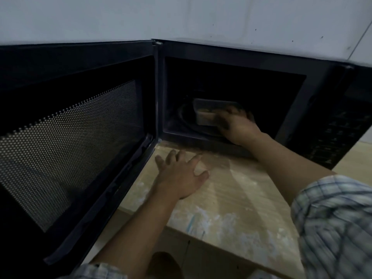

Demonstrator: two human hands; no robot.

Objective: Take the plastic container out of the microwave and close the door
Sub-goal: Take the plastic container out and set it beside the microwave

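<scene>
A black microwave (231,55) stands against the wall, its door (76,125) swung wide open to the left. Inside the dark cavity a clear plastic container (205,111) with pale food sits on the turntable. My right hand (237,125) reaches into the cavity and its fingers wrap the container's right side. My left hand (181,174) lies flat with spread fingers on the wooden counter (241,198), just in front of the microwave's lower left corner and beside the door's bottom edge.
The microwave's control panel (334,125) is at the right. The counter's front edge (221,248) runs diagonally below my arms, with the floor beneath. A pale wall (181,17) rises behind the microwave. The open door blocks the left side.
</scene>
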